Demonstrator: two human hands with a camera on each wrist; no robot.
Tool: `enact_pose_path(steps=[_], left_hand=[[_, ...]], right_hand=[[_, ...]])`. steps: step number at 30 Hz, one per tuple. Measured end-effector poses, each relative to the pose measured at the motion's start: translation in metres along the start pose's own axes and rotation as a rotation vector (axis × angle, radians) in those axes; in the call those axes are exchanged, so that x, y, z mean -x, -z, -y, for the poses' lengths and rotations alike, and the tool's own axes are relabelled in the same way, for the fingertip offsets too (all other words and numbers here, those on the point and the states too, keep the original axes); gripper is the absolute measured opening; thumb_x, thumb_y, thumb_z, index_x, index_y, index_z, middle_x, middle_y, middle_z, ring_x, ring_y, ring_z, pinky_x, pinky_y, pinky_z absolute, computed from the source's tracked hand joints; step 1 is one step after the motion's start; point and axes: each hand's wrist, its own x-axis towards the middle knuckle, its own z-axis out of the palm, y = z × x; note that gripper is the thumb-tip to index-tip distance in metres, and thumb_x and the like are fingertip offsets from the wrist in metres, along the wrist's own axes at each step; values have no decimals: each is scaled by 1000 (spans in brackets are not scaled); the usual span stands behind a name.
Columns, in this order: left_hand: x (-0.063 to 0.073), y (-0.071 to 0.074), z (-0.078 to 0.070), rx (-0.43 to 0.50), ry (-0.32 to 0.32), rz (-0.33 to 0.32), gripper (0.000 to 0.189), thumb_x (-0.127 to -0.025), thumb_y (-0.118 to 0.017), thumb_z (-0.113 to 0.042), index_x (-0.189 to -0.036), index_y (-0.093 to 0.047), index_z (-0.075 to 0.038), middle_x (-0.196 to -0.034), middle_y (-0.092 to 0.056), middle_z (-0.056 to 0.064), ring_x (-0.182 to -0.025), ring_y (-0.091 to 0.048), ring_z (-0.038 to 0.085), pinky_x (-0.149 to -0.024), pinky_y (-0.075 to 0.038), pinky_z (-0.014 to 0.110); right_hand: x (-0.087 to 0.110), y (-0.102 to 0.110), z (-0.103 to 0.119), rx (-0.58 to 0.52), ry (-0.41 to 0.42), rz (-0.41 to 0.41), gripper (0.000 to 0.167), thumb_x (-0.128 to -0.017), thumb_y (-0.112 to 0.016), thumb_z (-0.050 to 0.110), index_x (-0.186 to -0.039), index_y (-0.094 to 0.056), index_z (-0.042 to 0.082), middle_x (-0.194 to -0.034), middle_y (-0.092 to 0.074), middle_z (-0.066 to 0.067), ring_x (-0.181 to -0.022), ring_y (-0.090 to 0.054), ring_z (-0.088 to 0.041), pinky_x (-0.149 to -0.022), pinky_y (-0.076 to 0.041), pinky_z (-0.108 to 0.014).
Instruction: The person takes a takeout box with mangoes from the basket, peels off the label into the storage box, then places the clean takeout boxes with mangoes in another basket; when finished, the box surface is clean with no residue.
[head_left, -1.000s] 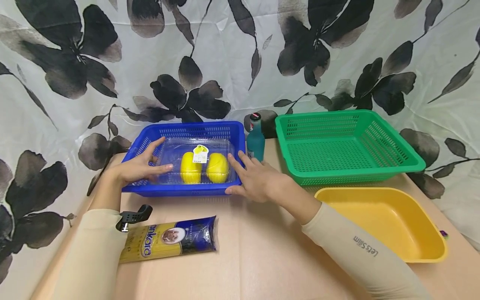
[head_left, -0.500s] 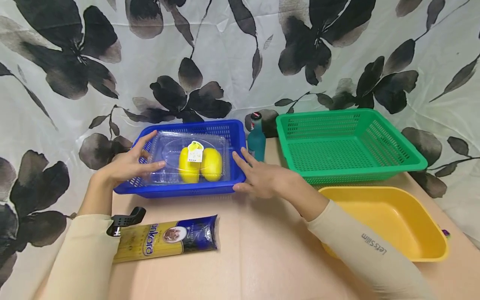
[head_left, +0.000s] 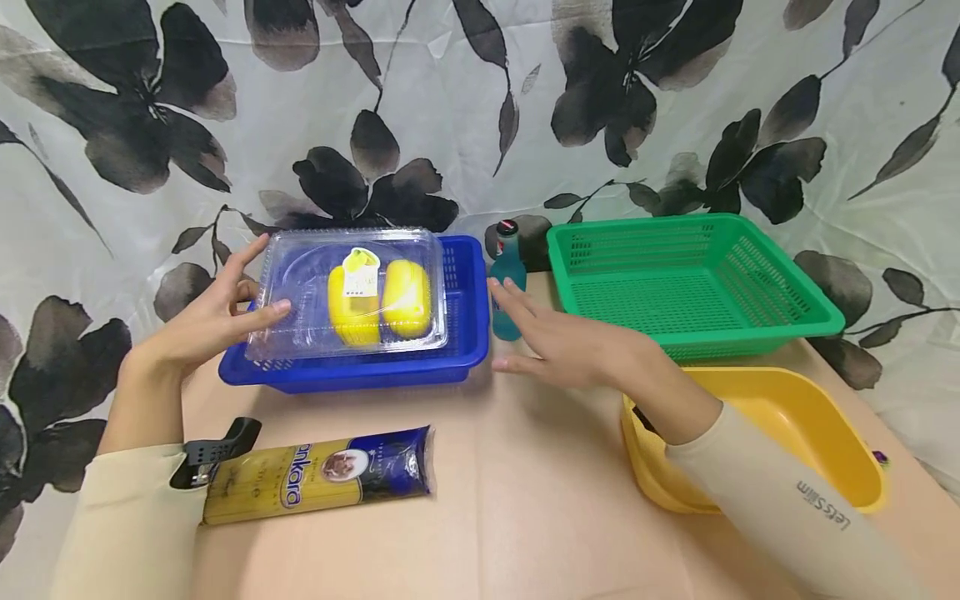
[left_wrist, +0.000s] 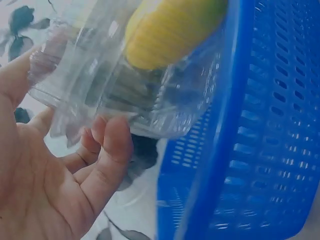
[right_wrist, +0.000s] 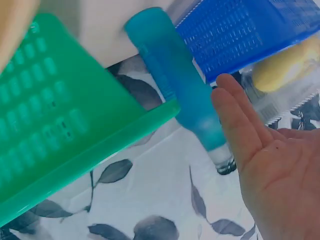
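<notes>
My left hand [head_left: 198, 325] grips the left edge of a clear plastic clamshell box [head_left: 303, 287], its thumb in front. Two yellow fruits, mango-like [head_left: 407, 298], lie inside, and a white label is stuck on the lid. The box is raised and slightly tilted over the blue basket [head_left: 467, 292]; in the left wrist view its lower side [left_wrist: 150, 110] overlaps the basket's rim. My right hand [head_left: 577, 346] hovers with straight fingers just right of the basket, in front of a teal bottle [head_left: 510, 271]. Whether it touches the bottle I cannot tell.
A green perforated basket [head_left: 697, 292] stands at the back right, with a yellow basin [head_left: 795, 433] before it, partly behind my right forearm. A spaghetti packet [head_left: 315, 479] lies at the front left. Floral cloth [head_left: 465, 108] hangs behind the table.
My left hand has lifted the clear box up and leftward out of the blue basket. My right hand has drawn off the basket's right rim to the right.
</notes>
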Motion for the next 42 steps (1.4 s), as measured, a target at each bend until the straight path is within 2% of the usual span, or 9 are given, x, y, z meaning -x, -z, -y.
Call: enact_pose_path(steps=[3,8,10,13,16,24,31,36,42], left_hand=[[9,4,-4,-6,-41,1,94,-103,-62,-29,-160,10,-52,-136,-46,29,-105,-64,28,-82,-56,36],[20,6,-16,-20,-101,11,97,-102,-64,-19,-161,7,-49,-134,-48,27,-95,-69,17,-76,-56,26],[25,7,-23,-46,-111,12,98,-101,-65,-18,-160,7,-50,-132,-49,26,-91,-70,19,-77,-58,29],[30,6,-33,-73,-118,33,98,-101,-64,-21,-160,8,-51,-134,-46,29,-92,-71,28,-81,-61,46],[33,1,-42,-70,-139,64,97,-102,-64,-23,-160,8,-51,-140,-39,31,-98,-70,35,-80,-60,58],[42,-21,-55,34,-226,145,96,-102,-63,-15,-162,5,-47,-131,-43,23,-93,-76,25,-75,-63,36],[47,-25,-62,29,-219,136,95,-102,-64,-18,-160,4,-49,-139,-43,23,-98,-75,31,-74,-63,39],[43,-33,-65,1,-204,121,97,-99,-69,-26,-159,3,-52,-147,-45,24,-104,-73,37,-75,-63,39],[38,-46,-64,96,-227,160,97,-99,-67,-22,-159,5,-48,-148,-42,25,-104,-73,36,-79,-63,37]], right_hand=[[10,-1,-1,0,5,-25,100,-93,-37,80,-159,24,36,-172,15,4,-159,1,-20,-125,-21,-50],[22,-4,1,8,22,-53,99,-95,-38,79,-158,25,35,-171,14,9,-158,-11,-21,-124,-25,-48],[25,-3,4,-11,38,-58,99,-95,-40,78,-158,26,37,-171,13,9,-156,-22,-22,-122,-29,-48],[28,0,8,-34,62,-77,101,-95,-44,76,-157,27,39,-172,7,7,-149,-40,-26,-117,-38,-50],[31,3,11,-35,84,-101,104,-95,-49,73,-156,29,40,-173,2,4,-143,-49,-27,-112,-44,-50],[32,3,13,-65,153,-109,112,-92,-58,70,-158,26,38,-172,4,8,-143,-49,-22,-108,-49,-47],[35,4,16,-102,169,-109,116,-89,-62,72,-157,26,39,-171,9,12,-147,-43,-20,-111,-46,-48],[42,8,12,-98,188,-133,112,-93,-61,65,-160,23,34,-173,4,6,-146,-44,-18,-113,-45,-46],[46,9,6,-96,154,-148,108,-94,-58,66,-160,22,36,-172,2,9,-146,-42,-12,-116,-41,-42]])
